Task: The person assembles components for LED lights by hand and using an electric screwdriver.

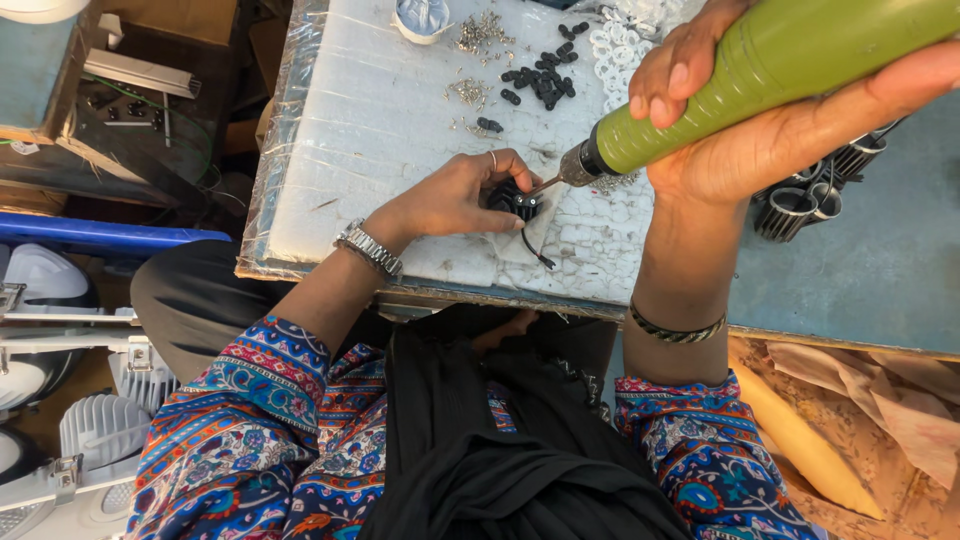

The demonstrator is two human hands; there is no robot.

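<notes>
My right hand (760,130) grips a green electric screwdriver (770,70), whose bit tip touches a small black finned part (515,200). My left hand (460,195), wearing a ring and a metal wristwatch, holds that black part down on the white foam board (370,130). A thin black wire trails from the part toward the board's near edge.
Loose screws (480,35), small black pieces (545,80) and white rings (615,45) lie at the far side of the board. Several black finned housings (810,195) sit on the blue table to the right. White lamp housings (90,430) are stacked on the floor at left.
</notes>
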